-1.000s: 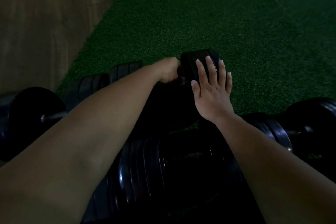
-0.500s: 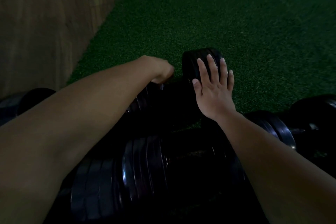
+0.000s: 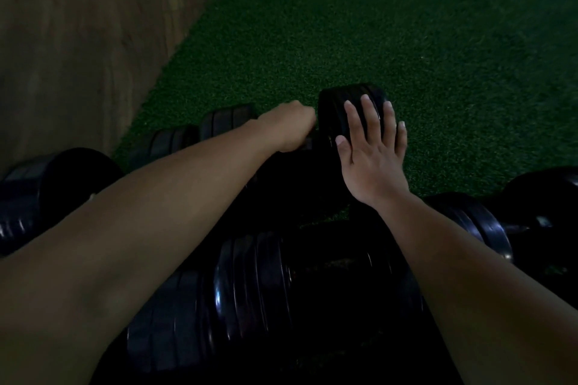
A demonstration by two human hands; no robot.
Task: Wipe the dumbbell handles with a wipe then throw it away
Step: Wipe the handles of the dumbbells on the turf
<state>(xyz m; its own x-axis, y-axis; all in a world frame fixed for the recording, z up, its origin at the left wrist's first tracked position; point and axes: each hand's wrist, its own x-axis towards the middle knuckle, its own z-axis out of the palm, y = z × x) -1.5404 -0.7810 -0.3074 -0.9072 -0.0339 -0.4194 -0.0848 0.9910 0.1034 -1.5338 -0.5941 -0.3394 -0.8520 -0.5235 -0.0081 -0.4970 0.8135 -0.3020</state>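
Note:
A black dumbbell lies across the green turf; its right weight head (image 3: 337, 109) shows just beyond my hands. My left hand (image 3: 291, 130) is closed in a fist over the handle, right beside that weight head. The handle and any wipe are hidden under the fist. My right hand (image 3: 372, 147) lies flat with fingers spread on top of the right weight head, steadying it. The scene is very dark.
More black dumbbells lie close by: one across the foreground (image 3: 256, 291), one at far left (image 3: 47, 191) and one at right (image 3: 488, 228). Green turf (image 3: 375, 25) stretches ahead. A wooden floor (image 3: 78, 25) borders it on the left.
My left fist slid left along the handle, then back right against the weight head. My right hand stayed flat on the weight head.

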